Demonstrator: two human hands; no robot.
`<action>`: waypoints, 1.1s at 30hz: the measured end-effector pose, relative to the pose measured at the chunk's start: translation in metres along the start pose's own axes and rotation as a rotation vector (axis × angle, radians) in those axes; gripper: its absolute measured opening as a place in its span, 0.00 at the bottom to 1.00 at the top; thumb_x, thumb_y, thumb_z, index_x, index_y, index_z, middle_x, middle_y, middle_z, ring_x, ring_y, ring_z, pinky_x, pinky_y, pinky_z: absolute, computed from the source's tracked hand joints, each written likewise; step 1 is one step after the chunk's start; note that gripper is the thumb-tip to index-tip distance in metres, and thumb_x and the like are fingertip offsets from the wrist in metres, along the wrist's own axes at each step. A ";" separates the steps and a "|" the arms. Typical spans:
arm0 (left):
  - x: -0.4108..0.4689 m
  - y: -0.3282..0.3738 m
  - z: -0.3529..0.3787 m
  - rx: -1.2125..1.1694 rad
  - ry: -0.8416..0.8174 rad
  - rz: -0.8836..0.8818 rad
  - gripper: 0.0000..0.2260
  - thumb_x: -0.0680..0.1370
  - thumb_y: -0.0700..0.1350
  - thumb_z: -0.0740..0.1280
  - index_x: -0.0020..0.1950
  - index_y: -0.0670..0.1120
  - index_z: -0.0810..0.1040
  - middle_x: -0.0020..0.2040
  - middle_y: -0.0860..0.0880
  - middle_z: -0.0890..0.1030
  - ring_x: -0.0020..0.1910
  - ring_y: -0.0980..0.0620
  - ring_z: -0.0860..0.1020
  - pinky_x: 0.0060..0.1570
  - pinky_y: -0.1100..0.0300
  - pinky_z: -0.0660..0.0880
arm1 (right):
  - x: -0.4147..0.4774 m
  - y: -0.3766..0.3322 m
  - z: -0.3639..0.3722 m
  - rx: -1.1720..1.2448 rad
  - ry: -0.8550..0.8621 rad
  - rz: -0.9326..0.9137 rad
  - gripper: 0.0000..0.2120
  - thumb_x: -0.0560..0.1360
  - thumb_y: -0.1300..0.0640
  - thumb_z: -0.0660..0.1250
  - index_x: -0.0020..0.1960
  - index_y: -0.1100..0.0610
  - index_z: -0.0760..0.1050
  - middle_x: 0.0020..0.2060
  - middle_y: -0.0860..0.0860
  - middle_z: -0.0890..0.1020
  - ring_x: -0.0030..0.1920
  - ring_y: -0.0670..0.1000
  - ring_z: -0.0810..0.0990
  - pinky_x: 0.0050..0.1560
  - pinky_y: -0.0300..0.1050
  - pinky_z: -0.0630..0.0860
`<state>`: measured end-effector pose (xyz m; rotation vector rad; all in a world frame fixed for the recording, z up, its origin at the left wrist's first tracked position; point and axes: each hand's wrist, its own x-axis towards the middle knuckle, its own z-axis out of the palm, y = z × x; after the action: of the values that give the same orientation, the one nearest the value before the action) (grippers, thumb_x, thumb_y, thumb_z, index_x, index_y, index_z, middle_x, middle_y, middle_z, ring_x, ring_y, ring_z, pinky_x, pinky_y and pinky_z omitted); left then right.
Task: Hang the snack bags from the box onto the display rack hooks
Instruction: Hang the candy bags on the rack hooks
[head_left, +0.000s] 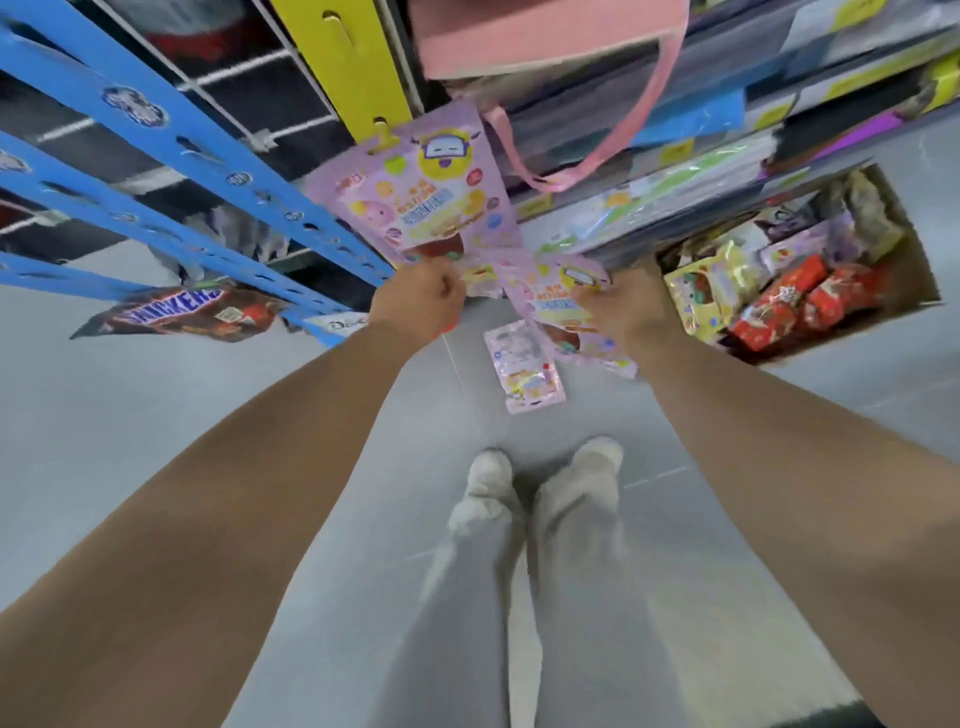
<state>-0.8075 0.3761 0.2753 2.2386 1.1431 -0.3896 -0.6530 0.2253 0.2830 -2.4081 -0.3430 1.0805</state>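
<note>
A pink snack bag (426, 192) hangs by its top hole from a hook on the yellow display strip (353, 57). My left hand (423, 301) pinches its bottom edge. My right hand (621, 306) grips a second pink snack bag (558, 291), held lower and to the right, tilted. A third pink bag (524, 369) lies flat on the grey floor between my hands. The cardboard box (904, 228) stands at the right and holds several bags in pink, yellow and red.
Blue display strips (171, 140) run across the left, and a brown Snickers bag (182, 312) hangs from one. A pink bag with a strap (550, 41) hangs above. Shelves of packaged goods (779, 114) fill the upper right. My feet (540, 483) stand on the floor below.
</note>
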 end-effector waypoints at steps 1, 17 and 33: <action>0.005 -0.005 0.018 0.014 -0.062 0.005 0.06 0.77 0.46 0.61 0.44 0.46 0.75 0.46 0.40 0.80 0.47 0.40 0.78 0.47 0.48 0.76 | 0.003 0.012 0.008 -0.001 -0.003 0.021 0.15 0.74 0.55 0.67 0.36 0.66 0.74 0.41 0.64 0.80 0.48 0.57 0.80 0.44 0.47 0.71; 0.127 -0.064 0.392 0.456 -0.398 0.037 0.15 0.77 0.50 0.63 0.61 0.45 0.74 0.61 0.44 0.73 0.61 0.42 0.73 0.56 0.51 0.71 | 0.171 0.288 0.148 0.145 0.056 0.184 0.09 0.73 0.57 0.66 0.47 0.62 0.81 0.38 0.55 0.79 0.40 0.53 0.77 0.44 0.48 0.76; 0.154 -0.107 0.546 0.871 -0.289 0.188 0.17 0.75 0.42 0.67 0.64 0.47 0.73 0.75 0.38 0.49 0.74 0.30 0.50 0.64 0.45 0.68 | 0.232 0.374 0.207 0.142 0.093 0.107 0.13 0.74 0.52 0.66 0.49 0.62 0.80 0.46 0.59 0.84 0.48 0.59 0.82 0.51 0.56 0.79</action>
<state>-0.7996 0.1839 -0.2693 2.8348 0.6501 -1.2750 -0.6436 0.0664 -0.1762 -2.3620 -0.1039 0.9982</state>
